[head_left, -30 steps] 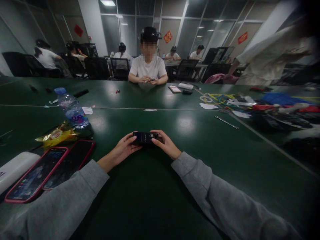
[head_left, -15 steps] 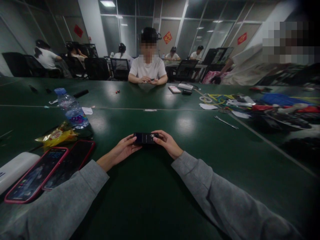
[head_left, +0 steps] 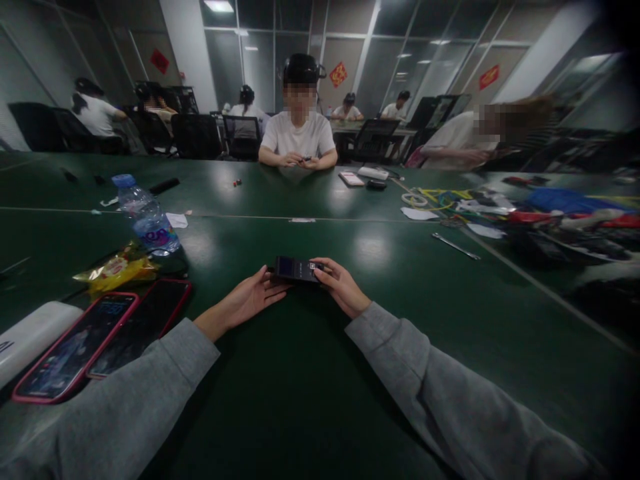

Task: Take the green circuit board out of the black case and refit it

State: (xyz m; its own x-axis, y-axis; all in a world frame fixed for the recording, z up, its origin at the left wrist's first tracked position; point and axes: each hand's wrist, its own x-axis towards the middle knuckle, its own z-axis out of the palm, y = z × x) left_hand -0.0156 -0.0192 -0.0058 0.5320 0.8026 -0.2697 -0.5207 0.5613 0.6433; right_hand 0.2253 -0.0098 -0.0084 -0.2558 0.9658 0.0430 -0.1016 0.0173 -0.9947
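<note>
A small black handheld device (head_left: 296, 268) with a dark screen at its left end and a pale square marking near its right end is held just over the green table. My right hand (head_left: 341, 283) grips its right end, thumb on the front face and fingers behind. My left hand (head_left: 253, 297) is at the device's left end with its fingers stretched out and the thumb raised. Some left fingertips reach under the lower left edge; whether they touch it I cannot tell.
Left on the table (head_left: 300, 400) are two red-edged phones (head_left: 75, 350), a white object (head_left: 35, 337), a yellow wrapper (head_left: 117, 270) and a water bottle (head_left: 149, 220). A wrench (head_left: 456, 246) and tangled cables (head_left: 440, 198) lie right. A person (head_left: 299, 137) sits opposite.
My left thumb has come off the device's front and the left fingers have straightened. The device has shifted slightly right and tilted in my right hand. The person at far right has bent lower.
</note>
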